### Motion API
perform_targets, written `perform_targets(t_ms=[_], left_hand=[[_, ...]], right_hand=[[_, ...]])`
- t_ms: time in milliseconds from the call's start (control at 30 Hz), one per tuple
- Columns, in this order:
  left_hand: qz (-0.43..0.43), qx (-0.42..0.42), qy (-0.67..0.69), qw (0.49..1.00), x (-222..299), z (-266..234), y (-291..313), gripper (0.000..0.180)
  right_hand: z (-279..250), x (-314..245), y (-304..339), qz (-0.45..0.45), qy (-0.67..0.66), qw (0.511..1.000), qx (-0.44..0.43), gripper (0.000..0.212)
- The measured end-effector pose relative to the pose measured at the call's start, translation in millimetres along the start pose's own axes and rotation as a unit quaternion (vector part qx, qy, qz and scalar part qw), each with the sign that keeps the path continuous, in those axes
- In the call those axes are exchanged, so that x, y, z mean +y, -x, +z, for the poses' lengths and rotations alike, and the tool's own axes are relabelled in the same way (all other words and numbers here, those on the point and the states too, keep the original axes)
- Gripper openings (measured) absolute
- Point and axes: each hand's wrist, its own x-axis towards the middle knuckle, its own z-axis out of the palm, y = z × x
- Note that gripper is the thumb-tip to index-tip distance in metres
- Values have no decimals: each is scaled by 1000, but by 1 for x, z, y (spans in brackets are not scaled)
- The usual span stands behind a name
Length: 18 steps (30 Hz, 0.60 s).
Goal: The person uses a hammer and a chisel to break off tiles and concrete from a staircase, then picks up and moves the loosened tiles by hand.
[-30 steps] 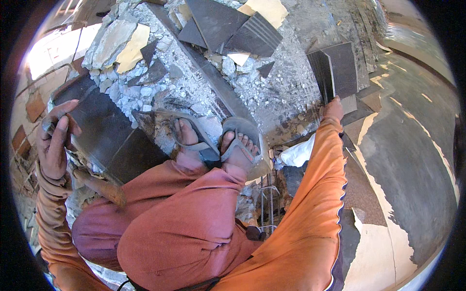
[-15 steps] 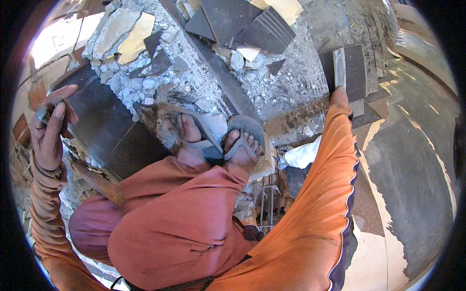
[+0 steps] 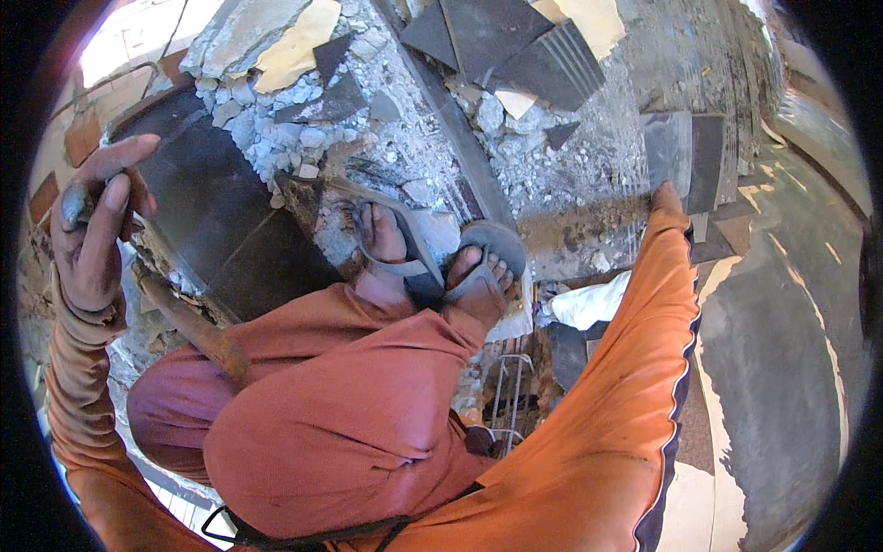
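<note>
My left hand is raised at the far left, fingers curled around a small grey rounded piece. A worn wooden handle slants from beside that wrist to my knee; whether it joins the grey piece is hidden. At upper right my right hand reaches out and grips the near edge of a flat grey tile piece. Most of its fingers are hidden. That tile overlaps a dark tile piece on its right side.
My sandalled feet stand amid rubble. Broken dark tiles lie at the top, beside a dark strip. A large dark slab is at left. Exposed steel bars and a white bag-like thing lie near my right arm.
The tile at my right hand has turned, showing its broad grey face where a narrow edge showed before. My left hand keeps its curled pose. The whole view has shifted slightly.
</note>
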Motion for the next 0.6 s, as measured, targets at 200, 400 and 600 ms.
perform_targets(t_ms=[200,400,600], left_hand=[[22,40,14,999,-18,-15,30,38],[123,156,114,974,-4,-38,122,36],[255,355,203,876,-19,-75,238,37]], right_hand=[[0,38,28,159,-108,979,71,32],[-118,-87,141,55,-220,941,250,46],[-253,-230,291,-221,-605,745,173,35]])
